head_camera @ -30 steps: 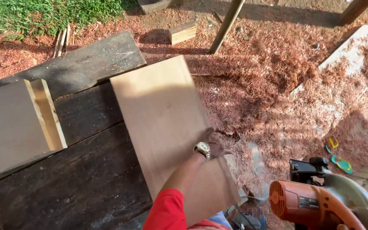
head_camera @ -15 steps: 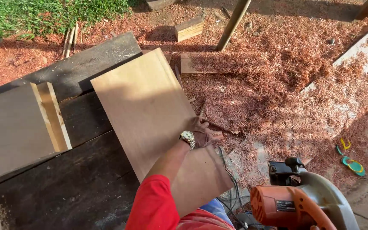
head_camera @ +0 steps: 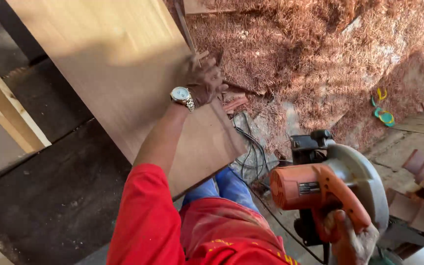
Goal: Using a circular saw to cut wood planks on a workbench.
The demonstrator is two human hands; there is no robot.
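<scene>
the left hand grips the right edge of a pale plywood sheet lying slanted across the dark tabletop, its edge overhanging red sawdust. the right hand is closed around the handle of an orange circular saw, held low beside the knees.

One plywood sheet, one circular saw, one wristwatch, perhaps two sandals.

- reddish sawdust covers the ground ahead of you
- green-yellow sandals lie on it to your right
- black cables by your knees
- dark workbench planks under you
</scene>
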